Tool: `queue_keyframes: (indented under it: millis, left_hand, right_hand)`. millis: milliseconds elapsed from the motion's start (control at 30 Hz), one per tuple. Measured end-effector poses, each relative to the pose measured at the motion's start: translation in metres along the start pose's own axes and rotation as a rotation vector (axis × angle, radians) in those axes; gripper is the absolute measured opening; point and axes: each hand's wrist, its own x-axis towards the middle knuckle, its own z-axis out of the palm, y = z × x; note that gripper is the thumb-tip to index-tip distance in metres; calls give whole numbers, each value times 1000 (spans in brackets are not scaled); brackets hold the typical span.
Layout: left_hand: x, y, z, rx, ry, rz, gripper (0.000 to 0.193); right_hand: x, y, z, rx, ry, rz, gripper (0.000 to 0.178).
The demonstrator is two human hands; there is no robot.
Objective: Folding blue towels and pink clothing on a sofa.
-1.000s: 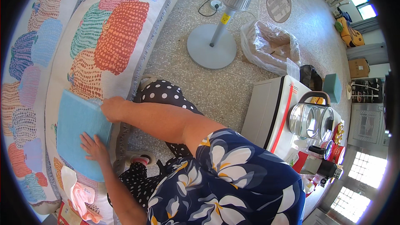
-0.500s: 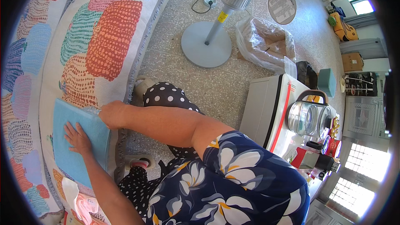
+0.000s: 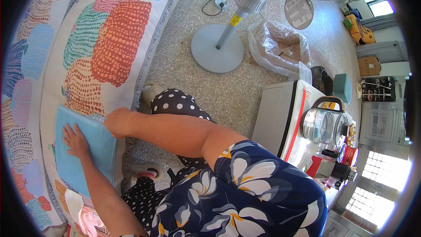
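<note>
A folded light blue cloth (image 3: pixel 87 166) lies flat on a patterned couch cover (image 3: pixel 49 149) at the left. My left hand (image 3: pixel 76 142) rests palm down on the cloth, its fingers spread. At the cloth's upper right corner, my right hand (image 3: pixel 117 122) is closed with the knuckles up; the arm reaches across from the right. A small pale, shiny bit shows beside this fist, but its fingertips and whatever they grip are hidden.
A pink and white cloth (image 3: pixel 87 215) lies below the blue one. Beyond my knees stand a grey floor fan (image 3: pixel 218 46) and a plastic-lined bin (image 3: pixel 278 50). To the right, a white cabinet (image 3: pixel 274 112) bears a glass kettle (image 3: pixel 319 123).
My left hand has slid slightly left and up over the blue cloth, fingers still spread. The right hand stays closed at the corner, almost unmoved.
</note>
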Motion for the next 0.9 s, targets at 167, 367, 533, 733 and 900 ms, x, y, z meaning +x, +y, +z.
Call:
queue_keyframes:
  millis: [167, 367, 533, 733, 900]
  left_hand:
    - [-23, -3, -1, -9, 21, 66, 58]
    - [-66, -65, 17, -138, 243, 280, 56]
    - [-131, -39, -12, -64, 59, 152, 60]
    - [-168, -101, -33, -75, -50, -37, 60]
    - [-168, -145, -33, -175, -86, -388, 65]
  right_hand:
    - [3, -4, 6, -2, -17, -5, 20]
    - [21, -13, 31, 16, 80, -95, 18]
    - [-7, 10, 8, -49, 70, -56, 29]
    - [-13, 3, 12, -77, -39, -56, 40]
    - [-11, 6, 16, -100, -59, -9, 44]
